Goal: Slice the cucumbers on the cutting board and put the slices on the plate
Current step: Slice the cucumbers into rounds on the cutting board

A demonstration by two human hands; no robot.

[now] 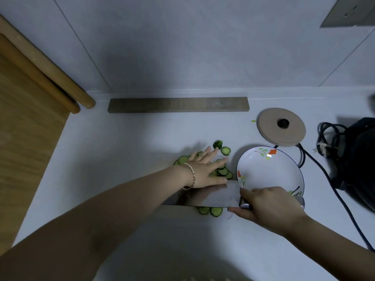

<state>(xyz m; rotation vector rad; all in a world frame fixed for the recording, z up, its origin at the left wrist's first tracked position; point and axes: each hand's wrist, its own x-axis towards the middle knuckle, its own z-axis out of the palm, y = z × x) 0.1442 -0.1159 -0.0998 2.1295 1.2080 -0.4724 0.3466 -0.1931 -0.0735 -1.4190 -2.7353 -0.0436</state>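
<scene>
Head view shows the right hand (269, 205) with its fingers wrapped tight around the handle of a cleaver (205, 196), whose broad blade lies nearly flat and low over the white surface (121, 151). Across the blade, the left hand (205, 169) is spread flat, fingers wide and holding nothing, pressing onto a heap of cucumber slices (223, 171) just beyond the blade's far edge. 2 more slices (211, 210) lie on the near side of the blade, and a stem end (218, 144) with 1 slice sits beyond the fingertips. No cutting board can be made out under them. Just right of the heap the flowered plate (269, 171) sits bare of slices.

This looks like gathering slices onto the blade for transfer. Risks: the thumb rests against the blade's edge, so a quick scoop could nick it; a tilted blade would spill slices short of the plate; the 2 near slices may be left behind.
</scene>
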